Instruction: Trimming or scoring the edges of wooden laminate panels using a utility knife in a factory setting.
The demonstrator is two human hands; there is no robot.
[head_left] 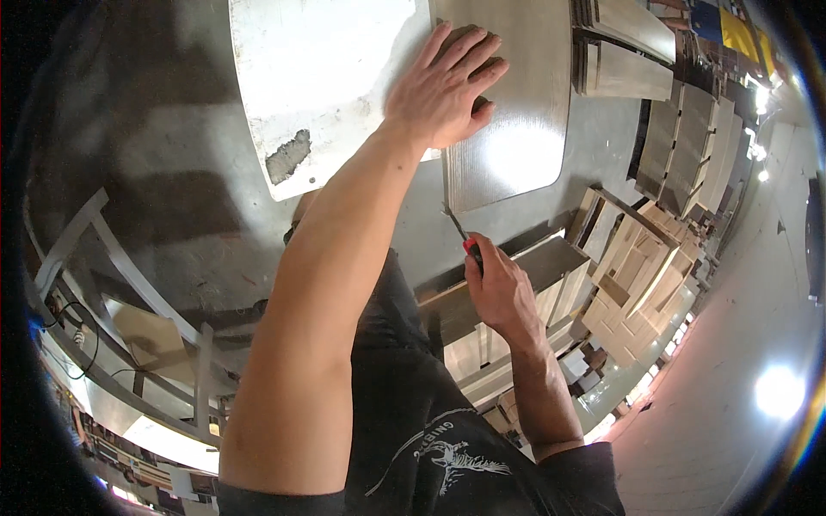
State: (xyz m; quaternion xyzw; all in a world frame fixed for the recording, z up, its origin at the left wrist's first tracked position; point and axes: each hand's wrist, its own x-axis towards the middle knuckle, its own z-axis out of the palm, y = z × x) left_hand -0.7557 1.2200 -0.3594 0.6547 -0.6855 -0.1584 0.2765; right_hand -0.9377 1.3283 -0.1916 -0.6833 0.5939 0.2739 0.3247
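Observation:
My left hand (439, 90) lies with fingers spread on a grey-brown wood-grain panel (508, 95) with rounded corners, near its left edge. Beside that panel is a white board (327, 77) with a grey worn patch near its lower corner. My right hand (508, 297) is closed around the red-and-black handle of a slim tool with a thin metal blade (455, 224). The blade points up and away, its tip by the panel's near left corner. Whether it touches the panel, I cannot tell, nor the tool's exact kind.
Stacked panels (628, 69) lie at the far right, with more boards (680, 146) beyond. A pile of pale wooden pieces (637, 267) stands to the right. A long wooden piece (542, 267) lies close behind my right hand. At left stands a grey metal frame (129, 267).

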